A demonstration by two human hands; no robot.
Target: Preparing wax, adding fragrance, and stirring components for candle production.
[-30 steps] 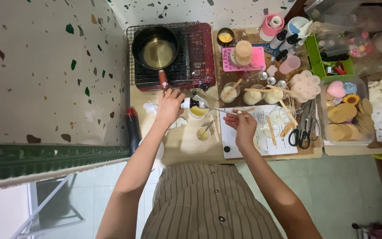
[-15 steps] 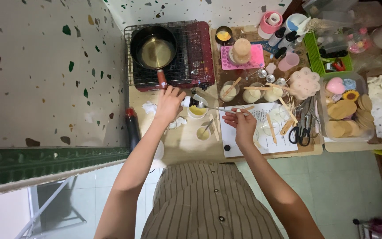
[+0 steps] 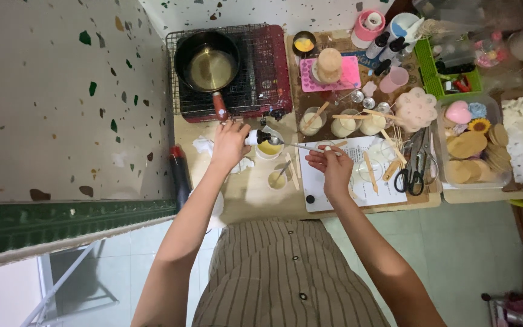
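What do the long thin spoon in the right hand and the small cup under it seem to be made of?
Long thin spoon in the right hand: probably polished metal, grey and glinting. Small white cup holding yellow liquid: glossy ceramic or plastic; unclear which. The left hand tips a small dark bottle over it.

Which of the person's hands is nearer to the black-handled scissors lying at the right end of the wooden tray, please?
Right. The right hand holds a metal spoon just left of the black-handled scissors; the left hand tips a small bottle farther left, near the red stove.

Single head cam, looks straight down, mid-range, over worktable (image 3: 255,203).
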